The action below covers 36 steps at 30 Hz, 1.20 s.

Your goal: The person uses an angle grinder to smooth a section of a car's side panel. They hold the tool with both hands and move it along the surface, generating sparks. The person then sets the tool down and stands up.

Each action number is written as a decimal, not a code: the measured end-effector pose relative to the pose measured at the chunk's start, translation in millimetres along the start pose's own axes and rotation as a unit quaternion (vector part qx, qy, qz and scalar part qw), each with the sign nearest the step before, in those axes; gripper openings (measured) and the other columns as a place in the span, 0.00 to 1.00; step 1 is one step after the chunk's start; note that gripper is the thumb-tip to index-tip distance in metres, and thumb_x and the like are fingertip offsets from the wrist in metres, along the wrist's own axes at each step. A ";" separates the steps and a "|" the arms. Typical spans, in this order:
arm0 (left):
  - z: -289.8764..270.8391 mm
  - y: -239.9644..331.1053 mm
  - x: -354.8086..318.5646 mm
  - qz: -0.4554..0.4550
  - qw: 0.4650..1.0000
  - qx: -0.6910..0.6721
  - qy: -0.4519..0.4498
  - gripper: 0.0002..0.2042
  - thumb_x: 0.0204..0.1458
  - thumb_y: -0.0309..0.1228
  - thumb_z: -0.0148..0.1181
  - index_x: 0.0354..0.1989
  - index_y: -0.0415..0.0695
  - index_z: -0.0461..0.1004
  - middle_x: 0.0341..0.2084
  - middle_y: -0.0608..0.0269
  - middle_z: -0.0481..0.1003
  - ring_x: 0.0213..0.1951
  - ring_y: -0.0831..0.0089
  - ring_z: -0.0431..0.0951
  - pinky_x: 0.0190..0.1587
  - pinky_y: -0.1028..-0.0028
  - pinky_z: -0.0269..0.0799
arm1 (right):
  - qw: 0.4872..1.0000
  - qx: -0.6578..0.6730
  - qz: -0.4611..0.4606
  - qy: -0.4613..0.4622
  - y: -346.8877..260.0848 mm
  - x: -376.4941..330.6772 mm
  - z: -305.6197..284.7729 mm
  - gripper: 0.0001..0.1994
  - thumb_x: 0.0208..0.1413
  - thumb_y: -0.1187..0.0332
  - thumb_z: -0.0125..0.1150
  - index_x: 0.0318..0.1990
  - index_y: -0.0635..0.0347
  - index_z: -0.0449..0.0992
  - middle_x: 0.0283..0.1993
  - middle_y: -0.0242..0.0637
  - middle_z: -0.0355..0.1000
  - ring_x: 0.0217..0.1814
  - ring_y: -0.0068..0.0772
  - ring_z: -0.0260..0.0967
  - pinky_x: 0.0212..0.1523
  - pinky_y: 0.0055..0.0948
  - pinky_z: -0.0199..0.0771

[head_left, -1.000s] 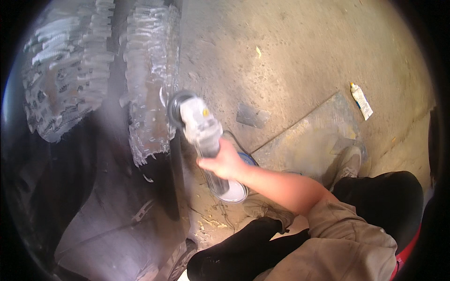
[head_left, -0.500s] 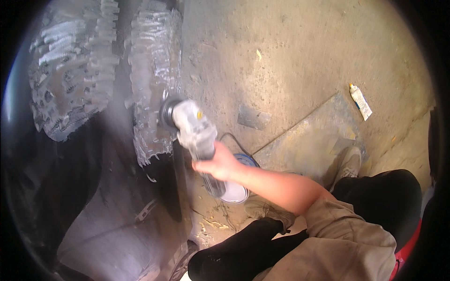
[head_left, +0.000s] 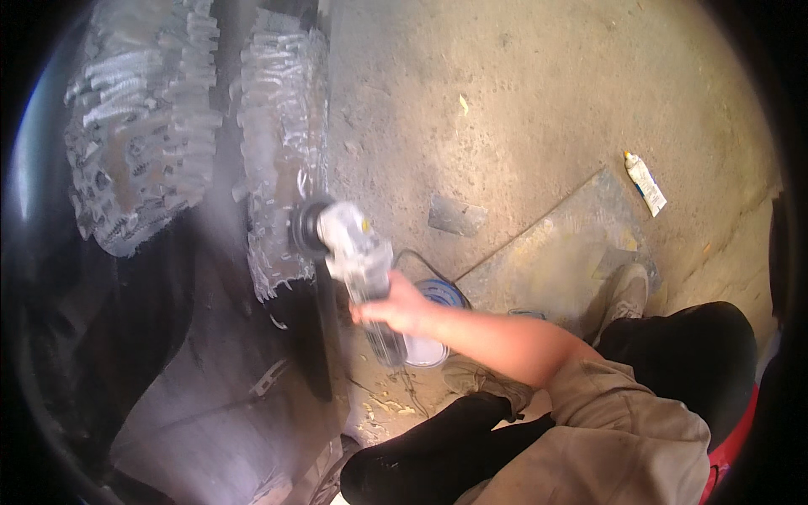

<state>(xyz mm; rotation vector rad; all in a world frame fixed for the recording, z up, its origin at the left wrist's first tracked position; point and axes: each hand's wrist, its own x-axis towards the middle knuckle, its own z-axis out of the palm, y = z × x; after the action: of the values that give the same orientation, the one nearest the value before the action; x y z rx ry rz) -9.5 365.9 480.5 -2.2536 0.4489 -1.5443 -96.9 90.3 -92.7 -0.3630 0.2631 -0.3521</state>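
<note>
Dusty floor is filling the upper right of the frame. Near the middle, the right hand is holding a grey power tool by its body; the left hand is not showing, so I cannot tell about it. From the right hand, the tool is pointing long and slanted toward the upper left. Its round disc is sitting over the right edge of a scratched patch on the dark panel; whether they are touching, I cannot tell.
</note>
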 end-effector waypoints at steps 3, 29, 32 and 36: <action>-5.4 13.1 -2.8 0.039 0.999 -0.017 -0.006 0.26 0.60 0.52 0.65 0.34 0.33 0.81 0.24 0.43 0.80 0.26 0.52 0.78 0.31 0.57 0.74 | 0.999 0.032 0.017 -0.015 16.3 -31.0 9.6 0.13 0.51 0.78 0.67 0.46 0.60 0.78 0.34 0.33 0.79 0.37 0.27 0.76 0.44 0.32 0.77; -6.0 16.9 -4.6 0.026 0.999 0.035 0.020 0.27 0.60 0.52 0.65 0.29 0.33 0.80 0.24 0.41 0.79 0.26 0.48 0.77 0.33 0.54 0.73 | 0.986 0.160 0.037 -0.020 23.7 -20.7 -0.6 0.11 0.52 0.73 0.65 0.43 0.64 0.76 0.36 0.42 0.78 0.38 0.38 0.79 0.42 0.39 0.79; -2.2 16.1 -5.1 0.017 0.999 0.028 0.018 0.28 0.61 0.53 0.63 0.31 0.32 0.80 0.26 0.40 0.80 0.27 0.47 0.78 0.33 0.55 0.74 | 0.995 0.082 0.036 -0.036 33.3 -30.5 1.0 0.12 0.52 0.74 0.66 0.45 0.65 0.77 0.36 0.40 0.79 0.38 0.33 0.79 0.43 0.37 0.78; 10.3 -29.0 3.4 0.049 0.998 0.027 0.026 0.30 0.61 0.56 0.61 0.30 0.33 0.80 0.25 0.40 0.79 0.26 0.47 0.78 0.31 0.55 0.74 | 0.992 0.123 -0.006 -0.004 10.5 8.5 -3.2 0.09 0.53 0.72 0.66 0.40 0.66 0.78 0.34 0.40 0.79 0.35 0.33 0.78 0.41 0.36 0.79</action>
<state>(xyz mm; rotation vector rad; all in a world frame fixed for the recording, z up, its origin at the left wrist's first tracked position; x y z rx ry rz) 2.8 391.1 493.6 -2.1228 0.5191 -1.5508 -87.2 95.3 -101.3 -0.1233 0.2066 -0.3903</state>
